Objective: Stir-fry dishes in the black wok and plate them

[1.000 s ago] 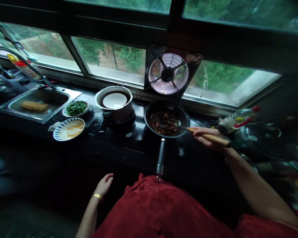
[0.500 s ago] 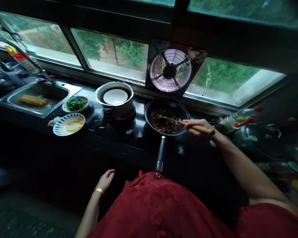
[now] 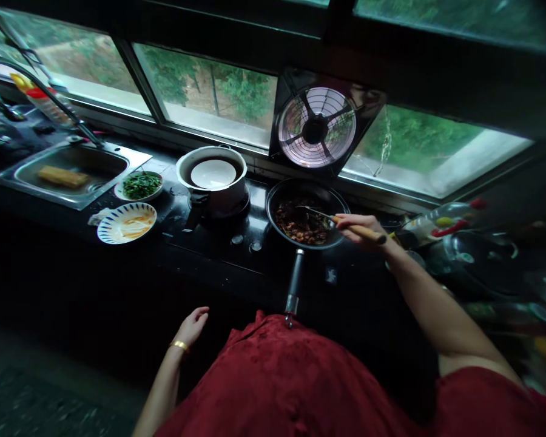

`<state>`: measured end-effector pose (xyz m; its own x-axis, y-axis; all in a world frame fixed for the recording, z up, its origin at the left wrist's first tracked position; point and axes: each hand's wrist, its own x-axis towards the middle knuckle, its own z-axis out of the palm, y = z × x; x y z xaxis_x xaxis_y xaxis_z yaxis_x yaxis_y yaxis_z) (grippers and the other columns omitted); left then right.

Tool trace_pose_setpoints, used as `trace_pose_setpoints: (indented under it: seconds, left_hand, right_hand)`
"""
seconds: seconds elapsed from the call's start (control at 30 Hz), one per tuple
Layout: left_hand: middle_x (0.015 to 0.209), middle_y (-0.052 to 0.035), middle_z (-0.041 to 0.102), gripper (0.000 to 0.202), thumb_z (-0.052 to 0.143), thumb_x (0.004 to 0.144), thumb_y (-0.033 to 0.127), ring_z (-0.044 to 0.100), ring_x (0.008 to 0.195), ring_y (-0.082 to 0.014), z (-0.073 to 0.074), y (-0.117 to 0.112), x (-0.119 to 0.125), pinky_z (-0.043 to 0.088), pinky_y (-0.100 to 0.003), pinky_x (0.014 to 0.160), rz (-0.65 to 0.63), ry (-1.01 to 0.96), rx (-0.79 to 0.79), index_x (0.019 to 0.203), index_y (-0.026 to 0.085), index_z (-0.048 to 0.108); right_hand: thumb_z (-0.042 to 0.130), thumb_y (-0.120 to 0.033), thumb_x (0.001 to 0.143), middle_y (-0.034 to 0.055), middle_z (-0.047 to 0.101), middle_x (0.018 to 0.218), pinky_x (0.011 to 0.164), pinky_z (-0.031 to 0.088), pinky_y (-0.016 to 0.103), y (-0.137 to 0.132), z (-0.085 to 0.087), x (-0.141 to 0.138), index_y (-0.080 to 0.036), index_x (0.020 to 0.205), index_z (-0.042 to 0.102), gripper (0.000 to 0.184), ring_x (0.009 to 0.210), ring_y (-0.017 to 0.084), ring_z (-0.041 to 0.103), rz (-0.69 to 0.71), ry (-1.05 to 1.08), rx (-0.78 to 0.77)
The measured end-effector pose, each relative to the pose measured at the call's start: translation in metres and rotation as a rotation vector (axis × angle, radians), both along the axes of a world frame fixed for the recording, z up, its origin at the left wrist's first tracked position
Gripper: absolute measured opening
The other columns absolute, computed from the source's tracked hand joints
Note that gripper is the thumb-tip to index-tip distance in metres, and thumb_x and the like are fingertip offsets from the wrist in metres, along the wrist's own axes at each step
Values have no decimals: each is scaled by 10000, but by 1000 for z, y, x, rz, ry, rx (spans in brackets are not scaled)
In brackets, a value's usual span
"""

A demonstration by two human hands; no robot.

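My right hand [image 3: 355, 231] is closed round the wooden handle of a metal spatula [image 3: 321, 213], whose blade lies over the dark food in a black frying pan [image 3: 306, 213] on the stove. The pan's long handle [image 3: 293, 284] points back toward my body. My left hand [image 3: 192, 326], with a gold bracelet at the wrist, hangs low beside my red garment with its fingers loosely curled and nothing in it. It touches nothing.
A white pot [image 3: 213, 180] holding a plate sits left of the pan. Further left are a plate of greens [image 3: 140, 186], a striped dish [image 3: 127, 223] and a steel sink [image 3: 68, 175]. A fan [image 3: 317, 127] stands at the window; bottles and cookware crowd the right counter.
My right hand has moved up and to the left along the pan's right rim, carrying the spatula blade across the food. The left hand has stayed low by my side.
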<state>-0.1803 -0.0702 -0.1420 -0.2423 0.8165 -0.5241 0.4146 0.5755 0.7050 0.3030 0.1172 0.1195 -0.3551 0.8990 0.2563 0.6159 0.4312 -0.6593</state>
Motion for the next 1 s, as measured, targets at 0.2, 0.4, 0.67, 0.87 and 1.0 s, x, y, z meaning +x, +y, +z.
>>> trace_pose_setpoints:
  seconds: [0.2, 0.4, 0.67, 0.87, 1.0]
  left_hand:
    - [857, -75, 649, 509, 476, 674, 446, 611, 722, -180, -6, -3, 1, 474, -284, 687, 11, -28, 2, 1036, 118, 619]
    - [793, -62, 632, 538, 494, 642, 481, 604, 716, -188, -11, -9, -3, 466, -294, 697, 12, -40, 8, 1019, 119, 622]
    - [784, -68, 631, 542, 482, 653, 470, 592, 687, -188, 0, -6, -6, 454, -293, 667, 15, 0, -10, 1033, 107, 614]
    - [836, -72, 642, 534, 490, 658, 479, 600, 717, -188, -2, -5, -4, 457, -290, 684, 15, -4, -10, 1037, 123, 611]
    - [861, -73, 651, 524, 497, 658, 466, 609, 747, -187, -5, -5, -4, 467, -295, 717, 10, 2, -7, 1034, 122, 619]
  right_hand:
    - [590, -250, 720, 32, 668, 1037, 913, 484, 341, -9, -5, -13, -247, 770, 683, 106, 1073, 246, 581, 199, -137, -22]
    - [618, -291, 728, 72, 647, 1099, 926, 490, 386, -8, -8, -4, -214, 804, 680, 125, 1041, 257, 599, 91, -2, -41]
    - [659, -332, 742, 20, 627, 1128, 1000, 457, 446, -18, 16, 15, -292, 805, 670, 75, 1039, 263, 596, -169, 212, -10]
    - [666, -315, 728, 31, 650, 1070, 995, 455, 450, -17, 7, 26, -284, 790, 678, 71, 1021, 258, 605, -170, 168, -36]
    - [686, -322, 684, 40, 666, 1044, 976, 466, 416, -7, -10, 33, -242, 771, 686, 118, 1002, 263, 615, -200, 152, -57]
